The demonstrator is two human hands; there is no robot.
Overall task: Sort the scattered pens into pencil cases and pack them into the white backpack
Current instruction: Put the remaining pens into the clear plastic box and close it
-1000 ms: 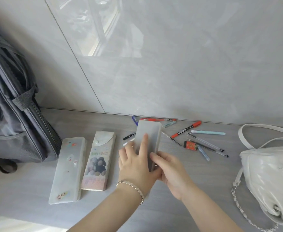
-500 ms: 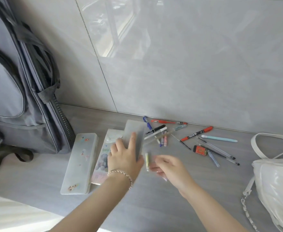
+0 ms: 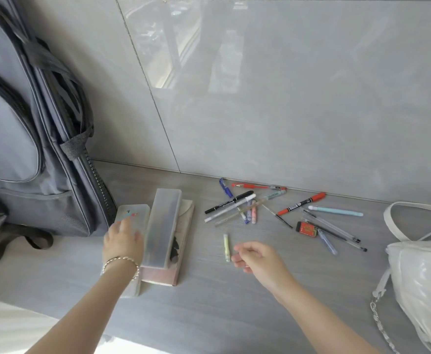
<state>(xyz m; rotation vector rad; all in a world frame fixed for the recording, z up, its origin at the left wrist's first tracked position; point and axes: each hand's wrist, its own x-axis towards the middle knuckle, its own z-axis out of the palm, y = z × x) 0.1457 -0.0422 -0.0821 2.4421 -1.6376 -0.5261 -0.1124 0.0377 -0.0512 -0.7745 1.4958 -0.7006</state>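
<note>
Three pencil cases [image 3: 162, 226], roughly fifteen pens [image 3: 228, 202], two bags [image 3: 423, 282]

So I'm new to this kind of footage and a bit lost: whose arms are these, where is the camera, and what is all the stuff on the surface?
The camera sits on a person's head, looking down at their own bare arms. The left hand, with a bracelet, rests on a frosted pencil case. Beside that, a clear pencil case lies on top of a printed pencil case. The right hand hovers open, holding nothing, next to a small pale yellow pen. More pens lie scattered near the wall. A grey backpack leans at the left; a white bag sits at the right.
</note>
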